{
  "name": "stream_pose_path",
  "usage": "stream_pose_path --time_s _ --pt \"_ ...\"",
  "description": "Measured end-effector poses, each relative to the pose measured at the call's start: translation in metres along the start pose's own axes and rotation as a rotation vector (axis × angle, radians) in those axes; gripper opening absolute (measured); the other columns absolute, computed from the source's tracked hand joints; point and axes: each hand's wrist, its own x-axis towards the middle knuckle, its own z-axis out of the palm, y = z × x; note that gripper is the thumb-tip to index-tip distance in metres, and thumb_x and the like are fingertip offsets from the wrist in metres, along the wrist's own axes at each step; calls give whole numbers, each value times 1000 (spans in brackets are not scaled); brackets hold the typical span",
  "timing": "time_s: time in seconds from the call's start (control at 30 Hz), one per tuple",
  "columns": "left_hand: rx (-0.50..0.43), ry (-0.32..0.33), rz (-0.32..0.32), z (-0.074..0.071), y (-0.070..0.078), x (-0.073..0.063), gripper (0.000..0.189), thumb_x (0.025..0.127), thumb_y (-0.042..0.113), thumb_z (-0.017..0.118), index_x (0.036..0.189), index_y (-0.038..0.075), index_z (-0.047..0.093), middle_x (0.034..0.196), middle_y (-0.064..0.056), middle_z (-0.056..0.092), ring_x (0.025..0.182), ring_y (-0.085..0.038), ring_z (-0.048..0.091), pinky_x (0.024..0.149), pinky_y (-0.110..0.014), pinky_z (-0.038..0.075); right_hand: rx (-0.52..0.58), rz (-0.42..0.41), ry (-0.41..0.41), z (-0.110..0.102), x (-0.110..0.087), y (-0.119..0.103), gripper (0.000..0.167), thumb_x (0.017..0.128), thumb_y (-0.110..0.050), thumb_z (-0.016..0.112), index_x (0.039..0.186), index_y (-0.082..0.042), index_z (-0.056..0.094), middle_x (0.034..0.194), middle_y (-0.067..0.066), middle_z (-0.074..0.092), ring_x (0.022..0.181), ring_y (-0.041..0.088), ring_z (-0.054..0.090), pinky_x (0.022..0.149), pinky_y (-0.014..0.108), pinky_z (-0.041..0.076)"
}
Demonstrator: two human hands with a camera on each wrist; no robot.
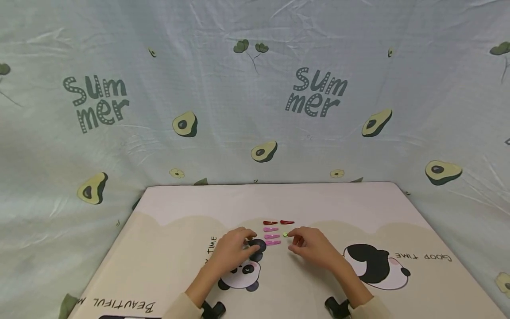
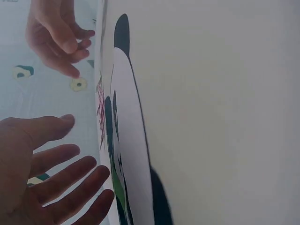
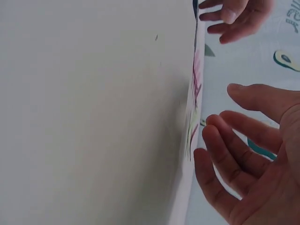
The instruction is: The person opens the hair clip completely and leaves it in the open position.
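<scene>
Small snap hair clips lie on the table in two short columns in the head view. The left column has a red clip (image 1: 270, 223) at the far end and several pink clips (image 1: 272, 236) below it. Another red clip (image 1: 287, 222) tops the right column, with a yellow-green clip (image 1: 285, 234) nearer. My right hand (image 1: 312, 246) is beside the yellow-green clip, its index fingertip at the clip's edge; whether they touch is unclear. To the left of the clips, my left hand (image 1: 235, 249) hovers with spread, relaxed fingers and holds nothing.
The table (image 1: 179, 248) has a printed cover with a panda (image 1: 240, 277) near my left hand and a black-and-white dog (image 1: 374, 266) right of my right hand. Behind it hangs a pale curtain (image 1: 223, 88) with avocado prints.
</scene>
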Motion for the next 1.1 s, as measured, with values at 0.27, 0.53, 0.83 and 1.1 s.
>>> stream_pose_path --time_s 0.27,0.53,0.83,1.1 --pt "15 -20 -16 10 10 11 32 86 28 82 113 12 77 97 -2 74 88 -18 69 72 -35 55 -15 121 20 17 13 -14 18 86 -18 81 103 -12 77 74 -8 60 67 9 50 60 24 42" --pt "23 -25 -25 12 11 18 21 84 31 84 100 16 80 88 3 73 81 -14 66 67 -31 50 -22 134 20 24 19 -16 17 85 -15 81 101 -11 77 74 -7 60 69 10 51 64 25 42" --pt "-77 16 -37 18 3 22 15 81 23 86 95 16 82 82 6 74 73 -5 64 62 -23 47 -26 175 43 26 23 -17 12 84 -16 81 95 -13 78 75 -7 63 71 10 53 66 28 44" --pt "-99 11 -63 23 3 21 14 82 26 86 92 17 82 75 10 70 67 -1 55 58 -21 41 -46 156 57 31 23 -18 9 83 -13 80 91 -13 78 73 -8 64 69 7 54 64 28 45"
